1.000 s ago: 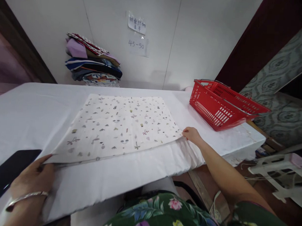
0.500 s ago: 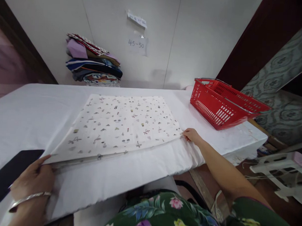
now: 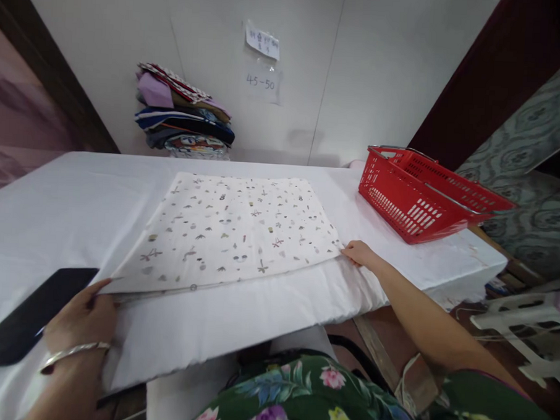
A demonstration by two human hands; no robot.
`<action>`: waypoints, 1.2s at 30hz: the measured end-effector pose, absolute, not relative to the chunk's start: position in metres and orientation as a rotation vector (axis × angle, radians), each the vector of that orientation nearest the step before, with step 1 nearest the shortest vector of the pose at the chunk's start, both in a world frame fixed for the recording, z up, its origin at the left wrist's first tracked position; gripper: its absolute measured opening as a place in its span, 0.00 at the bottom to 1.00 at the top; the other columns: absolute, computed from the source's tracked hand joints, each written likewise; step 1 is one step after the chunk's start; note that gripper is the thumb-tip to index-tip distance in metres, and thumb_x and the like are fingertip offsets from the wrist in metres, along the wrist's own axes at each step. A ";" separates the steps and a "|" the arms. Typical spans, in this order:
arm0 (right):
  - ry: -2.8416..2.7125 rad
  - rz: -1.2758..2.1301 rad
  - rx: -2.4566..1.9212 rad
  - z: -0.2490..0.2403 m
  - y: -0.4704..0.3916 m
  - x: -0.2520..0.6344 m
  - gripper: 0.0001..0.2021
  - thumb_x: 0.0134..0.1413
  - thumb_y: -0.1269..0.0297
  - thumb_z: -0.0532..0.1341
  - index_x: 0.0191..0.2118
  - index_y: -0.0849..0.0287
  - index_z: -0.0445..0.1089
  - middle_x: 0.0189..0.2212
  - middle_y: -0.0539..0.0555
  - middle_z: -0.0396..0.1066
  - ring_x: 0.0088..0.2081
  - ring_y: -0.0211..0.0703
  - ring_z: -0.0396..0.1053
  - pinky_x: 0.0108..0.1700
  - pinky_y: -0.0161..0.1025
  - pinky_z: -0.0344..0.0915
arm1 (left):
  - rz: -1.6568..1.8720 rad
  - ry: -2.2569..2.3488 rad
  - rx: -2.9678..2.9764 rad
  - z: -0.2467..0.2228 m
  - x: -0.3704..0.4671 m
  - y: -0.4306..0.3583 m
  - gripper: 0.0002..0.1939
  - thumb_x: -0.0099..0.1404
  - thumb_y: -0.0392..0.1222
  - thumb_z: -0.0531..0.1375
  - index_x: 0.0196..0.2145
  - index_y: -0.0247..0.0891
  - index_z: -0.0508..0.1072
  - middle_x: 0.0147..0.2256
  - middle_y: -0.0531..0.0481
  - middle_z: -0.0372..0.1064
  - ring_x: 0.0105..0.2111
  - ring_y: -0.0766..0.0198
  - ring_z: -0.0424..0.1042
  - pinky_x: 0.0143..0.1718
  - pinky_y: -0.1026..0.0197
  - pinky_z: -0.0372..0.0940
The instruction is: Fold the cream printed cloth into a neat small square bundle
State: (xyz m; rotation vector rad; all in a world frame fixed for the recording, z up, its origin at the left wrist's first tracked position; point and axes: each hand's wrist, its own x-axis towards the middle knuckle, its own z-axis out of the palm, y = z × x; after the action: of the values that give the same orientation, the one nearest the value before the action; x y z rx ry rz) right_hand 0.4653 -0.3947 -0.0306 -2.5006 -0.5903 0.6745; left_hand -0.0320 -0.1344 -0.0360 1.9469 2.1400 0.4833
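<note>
A white cloth with small printed motifs (image 3: 232,233) lies folded in layers on the white-covered table. At its near left corner, my left hand (image 3: 83,316), with a silver bangle at the wrist, pinches the edge between thumb and fingers. My right hand (image 3: 358,253) grips the near right corner with closed fingers. The near edge runs between both hands, and its layers show slightly apart toward the left. Just left of my left hand is a flat black object (image 3: 34,317) on the table.
At the back right of the table (image 3: 322,305) stands a red plastic basket (image 3: 401,197). A pile of folded fabrics (image 3: 184,116) is against the wall at the back left. White plastic stools (image 3: 525,326) stand on the floor at the right.
The whole view has shifted a little, so most things appear slightly farther right. Both hands keep hold of the cloth's corners, and its near edge at the left looks slightly higher and flatter.
</note>
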 end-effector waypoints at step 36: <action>-0.910 0.399 -2.451 -0.047 -0.409 0.468 0.20 0.47 0.67 0.53 0.50 0.58 0.62 0.22 0.46 0.67 0.23 0.37 0.64 0.27 0.33 0.57 | 0.724 0.717 2.910 -0.049 0.066 -0.193 0.15 0.64 0.44 0.51 0.45 0.39 0.70 0.48 0.42 0.67 0.50 0.55 0.64 0.50 0.49 0.60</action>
State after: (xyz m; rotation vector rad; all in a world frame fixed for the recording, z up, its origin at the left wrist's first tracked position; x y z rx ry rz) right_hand 0.4677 -0.4095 -0.0475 -2.4514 -0.9104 0.3985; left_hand 0.0660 -0.1931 -0.0493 2.9103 0.7175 0.7236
